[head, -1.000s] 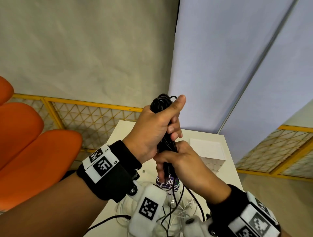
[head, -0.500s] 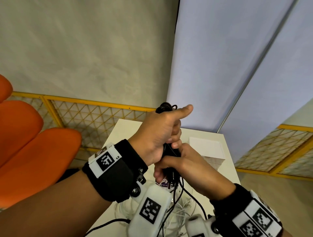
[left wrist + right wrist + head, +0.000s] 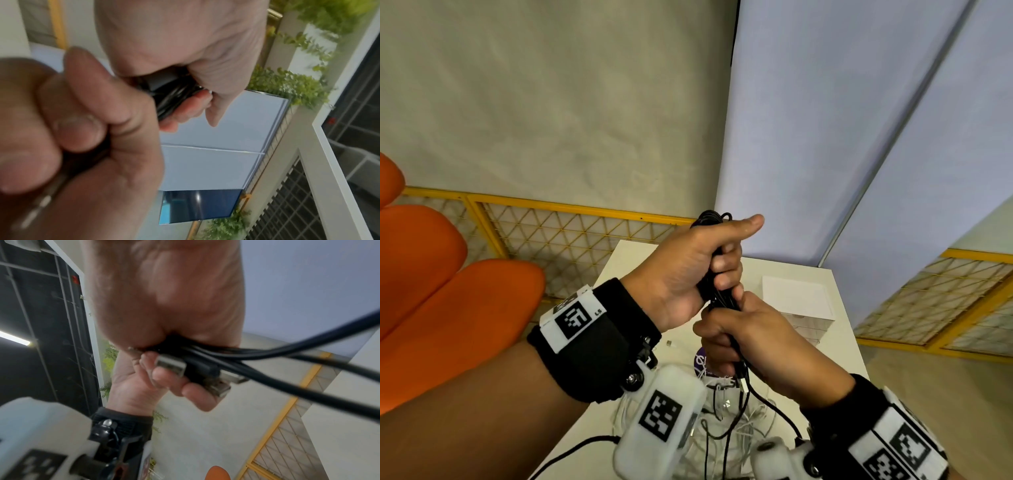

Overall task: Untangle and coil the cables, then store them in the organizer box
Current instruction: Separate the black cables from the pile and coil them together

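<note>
Black cable bundle [image 3: 717,291] clamped in left hand [image 3: 688,274], right hand [image 3: 750,339] gripping below; white cables [image 3: 743,421] tangled beneath, organizer box [image 3: 796,301] unfilled.

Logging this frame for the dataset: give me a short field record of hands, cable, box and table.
left hand: grips top of black cable bundle, thumb extended
right hand: grips bundle just below the left hand
plugs: metal USB ends at the fingers
box: white, on table, beyond the hands
white cables: loose on table, under hands
</note>
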A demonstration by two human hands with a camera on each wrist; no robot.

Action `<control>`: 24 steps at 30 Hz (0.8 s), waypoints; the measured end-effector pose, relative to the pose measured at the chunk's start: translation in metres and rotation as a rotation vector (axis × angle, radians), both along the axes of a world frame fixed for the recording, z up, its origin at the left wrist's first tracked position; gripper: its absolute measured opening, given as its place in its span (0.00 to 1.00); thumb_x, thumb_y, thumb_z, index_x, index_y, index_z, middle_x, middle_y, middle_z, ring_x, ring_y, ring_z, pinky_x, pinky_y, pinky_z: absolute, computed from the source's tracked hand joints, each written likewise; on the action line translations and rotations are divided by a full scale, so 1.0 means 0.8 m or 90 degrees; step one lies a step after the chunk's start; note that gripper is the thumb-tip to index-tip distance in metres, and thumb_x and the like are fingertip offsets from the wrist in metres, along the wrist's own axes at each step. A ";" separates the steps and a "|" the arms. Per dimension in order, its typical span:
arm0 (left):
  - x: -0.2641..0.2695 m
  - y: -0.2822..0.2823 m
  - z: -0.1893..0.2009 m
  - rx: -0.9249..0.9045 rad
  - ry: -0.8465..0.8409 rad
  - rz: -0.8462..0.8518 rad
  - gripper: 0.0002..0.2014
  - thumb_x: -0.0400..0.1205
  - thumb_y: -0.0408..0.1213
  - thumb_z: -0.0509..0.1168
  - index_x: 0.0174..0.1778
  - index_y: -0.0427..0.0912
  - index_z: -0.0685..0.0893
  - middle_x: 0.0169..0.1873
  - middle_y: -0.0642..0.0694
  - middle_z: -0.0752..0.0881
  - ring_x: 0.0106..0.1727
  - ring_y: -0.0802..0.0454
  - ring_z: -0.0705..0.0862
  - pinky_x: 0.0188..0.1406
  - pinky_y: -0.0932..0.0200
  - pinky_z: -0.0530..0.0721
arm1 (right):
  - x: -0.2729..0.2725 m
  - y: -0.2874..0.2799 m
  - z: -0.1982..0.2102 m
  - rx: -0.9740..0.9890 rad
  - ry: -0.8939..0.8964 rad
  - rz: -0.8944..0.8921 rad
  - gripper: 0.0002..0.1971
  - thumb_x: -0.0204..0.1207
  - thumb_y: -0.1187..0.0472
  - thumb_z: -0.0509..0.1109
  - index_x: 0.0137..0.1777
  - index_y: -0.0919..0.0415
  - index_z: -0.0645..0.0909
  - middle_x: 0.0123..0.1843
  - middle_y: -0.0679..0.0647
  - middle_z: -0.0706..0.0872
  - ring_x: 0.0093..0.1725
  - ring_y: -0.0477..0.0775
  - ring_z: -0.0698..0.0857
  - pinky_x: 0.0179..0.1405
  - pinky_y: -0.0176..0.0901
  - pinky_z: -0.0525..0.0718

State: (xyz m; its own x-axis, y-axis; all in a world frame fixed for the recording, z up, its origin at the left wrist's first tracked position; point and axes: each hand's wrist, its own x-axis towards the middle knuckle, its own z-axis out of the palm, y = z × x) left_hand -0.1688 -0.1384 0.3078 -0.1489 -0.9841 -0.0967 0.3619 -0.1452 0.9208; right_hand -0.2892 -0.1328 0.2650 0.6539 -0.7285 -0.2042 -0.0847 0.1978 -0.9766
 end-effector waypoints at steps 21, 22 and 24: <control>-0.017 -0.006 0.006 -0.002 -0.062 0.130 0.26 0.81 0.39 0.70 0.24 0.47 0.60 0.17 0.50 0.56 0.17 0.51 0.54 0.19 0.60 0.61 | 0.005 0.009 0.015 -0.181 0.144 -0.098 0.12 0.73 0.67 0.74 0.29 0.62 0.81 0.19 0.49 0.80 0.19 0.43 0.75 0.20 0.34 0.71; -0.018 -0.005 0.006 -0.013 -0.068 0.121 0.26 0.82 0.39 0.70 0.24 0.47 0.60 0.17 0.49 0.56 0.17 0.51 0.54 0.19 0.60 0.62 | 0.006 0.008 0.013 -0.192 0.145 -0.117 0.15 0.72 0.68 0.74 0.26 0.61 0.78 0.17 0.49 0.78 0.18 0.44 0.73 0.19 0.35 0.69; -0.018 -0.003 0.007 -0.044 -0.068 0.095 0.26 0.82 0.40 0.71 0.24 0.45 0.61 0.17 0.48 0.57 0.17 0.50 0.56 0.22 0.59 0.68 | 0.008 0.005 0.009 -0.208 0.156 -0.167 0.19 0.71 0.69 0.74 0.23 0.59 0.71 0.16 0.47 0.71 0.18 0.46 0.67 0.19 0.37 0.65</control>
